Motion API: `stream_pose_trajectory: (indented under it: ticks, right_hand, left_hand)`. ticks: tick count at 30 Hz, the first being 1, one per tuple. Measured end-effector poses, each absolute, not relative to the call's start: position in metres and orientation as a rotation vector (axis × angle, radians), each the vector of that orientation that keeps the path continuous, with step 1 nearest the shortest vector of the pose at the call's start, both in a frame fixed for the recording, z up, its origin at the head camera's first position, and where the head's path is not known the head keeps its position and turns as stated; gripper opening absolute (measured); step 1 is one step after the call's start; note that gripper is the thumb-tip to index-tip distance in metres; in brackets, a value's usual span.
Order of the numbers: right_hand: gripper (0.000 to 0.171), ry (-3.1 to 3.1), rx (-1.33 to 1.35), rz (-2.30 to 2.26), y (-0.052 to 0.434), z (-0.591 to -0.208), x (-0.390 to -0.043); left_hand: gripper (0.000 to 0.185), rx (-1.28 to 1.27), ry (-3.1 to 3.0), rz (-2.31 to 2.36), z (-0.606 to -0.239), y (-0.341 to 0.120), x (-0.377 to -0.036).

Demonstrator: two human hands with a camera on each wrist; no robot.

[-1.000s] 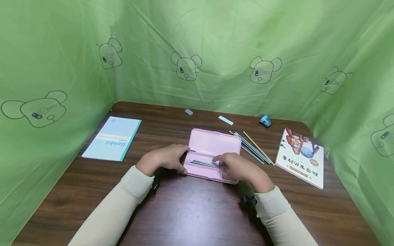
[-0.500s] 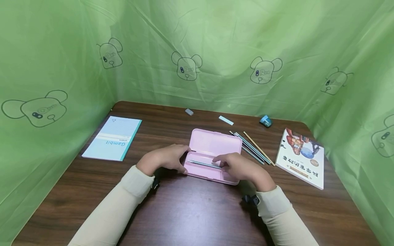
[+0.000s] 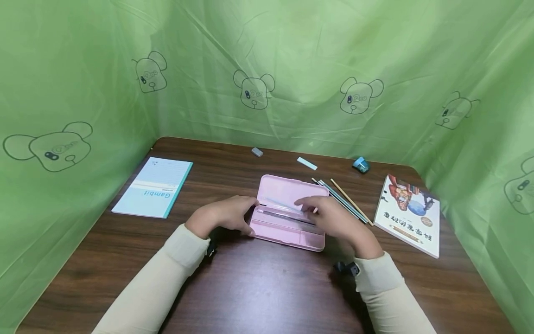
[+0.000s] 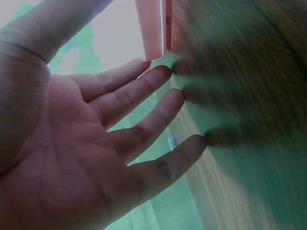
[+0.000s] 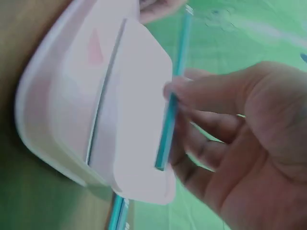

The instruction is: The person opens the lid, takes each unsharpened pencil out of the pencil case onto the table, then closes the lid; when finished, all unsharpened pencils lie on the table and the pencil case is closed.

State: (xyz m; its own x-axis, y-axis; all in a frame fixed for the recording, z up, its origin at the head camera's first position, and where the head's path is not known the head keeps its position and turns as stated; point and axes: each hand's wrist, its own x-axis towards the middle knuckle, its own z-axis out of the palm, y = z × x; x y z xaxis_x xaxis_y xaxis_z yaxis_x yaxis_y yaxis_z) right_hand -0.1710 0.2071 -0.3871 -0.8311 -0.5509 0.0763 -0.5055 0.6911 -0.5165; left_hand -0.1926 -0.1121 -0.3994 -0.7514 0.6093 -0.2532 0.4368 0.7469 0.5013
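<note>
Notebook (image 3: 153, 188): lies flat on the table's (image 3: 267, 287) left side, well apart from both hands; thin and floppy by the look of it.

Left hand (image 3: 223, 214): rests at the left end of the pencil case (image 3: 288, 218), thumb and fingers around that end. The left wrist view shows the fingers (image 4: 144, 91) nearly straight and spread, tips at the case's edge (image 4: 156, 28), so it steadies the case with relaxed fingers and does not clamp it.

Pencil case: pink, hard plastic, open in front of the person, lid up behind the tray. It looks light and smooth, likely to slide on the wood unless held at one end. The walls look thin, so I would hold it by the ends and not squeeze the lid.

Pencil (image 5: 171, 93): teal, pinched between thumb and fingertips of the right hand (image 3: 333, 218) and held just above the open tray. Stiff, thin and very light; it probably rolls once set down. Taking it near the middle, as here, keeps it level. The tip is the fragile part.

Right hand: fingers curled round the pencil over the case's right half.

Loose pencils (image 3: 344, 200): a small bunch on the table just right of the case, partly behind the right hand.

Book (image 3: 409, 214): lies flat near the table's right edge.
</note>
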Motion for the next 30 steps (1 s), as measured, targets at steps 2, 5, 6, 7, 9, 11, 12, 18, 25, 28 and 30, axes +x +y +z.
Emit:
stream_pose_trajectory:
  ticks: [2, 5, 6, 7, 9, 11, 12, 18, 25, 28, 30]
  right_hand:
    - [0.034, 2.903, -0.81, -0.905, 0.217, -0.381, -0.174]
    - [0.031, 3.032, -0.622, -1.004, 0.235, -0.374, -0.178]
    - [0.031, 3.07, -0.556, -1.011, 0.241, -0.373, -0.179]
    - [0.031, 3.097, -0.489, -1.011, 0.248, -0.372, -0.181]
    - [0.029, 3.129, -0.389, -0.991, 0.261, -0.373, -0.185]
    - [0.027, 3.14, -0.315, -0.945, 0.272, -0.375, -0.189]
    - [0.026, 3.137, -0.282, -0.922, 0.277, -0.378, -0.191]
    - [0.027, 3.093, -0.204, -0.796, 0.294, -0.4, -0.203]
    - [0.029, 3.056, -0.229, -0.727, 0.296, -0.419, -0.21]
    - [0.029, 3.041, -0.225, -0.723, 0.295, -0.421, -0.21]
    - [0.029, 3.034, -0.219, -0.724, 0.295, -0.421, -0.21]
  left_hand:
    - [0.076, 0.803, 2.545, 0.582, -0.399, -0.112, -0.193]
    - [0.077, 0.81, 2.549, 0.577, -0.399, -0.111, -0.193]
    - [0.078, 0.813, 2.549, 0.576, -0.399, -0.111, -0.194]
    - [0.078, 0.813, 2.55, 0.574, -0.4, -0.111, -0.194]
    - [0.078, 0.808, 2.55, 0.575, -0.4, -0.111, -0.194]
    - [0.078, 0.802, 2.55, 0.577, -0.401, -0.111, -0.194]
    - [0.079, 0.795, 2.549, 0.581, -0.401, -0.111, -0.194]
    - [0.078, 0.781, 2.544, 0.594, -0.401, -0.112, -0.192]
    - [0.078, 0.805, 2.549, 0.594, -0.402, -0.112, -0.194]
    - [0.078, 0.813, 2.55, 0.594, -0.402, -0.113, -0.193]
    - [0.077, 0.808, 2.548, 0.597, -0.402, -0.113, -0.193]
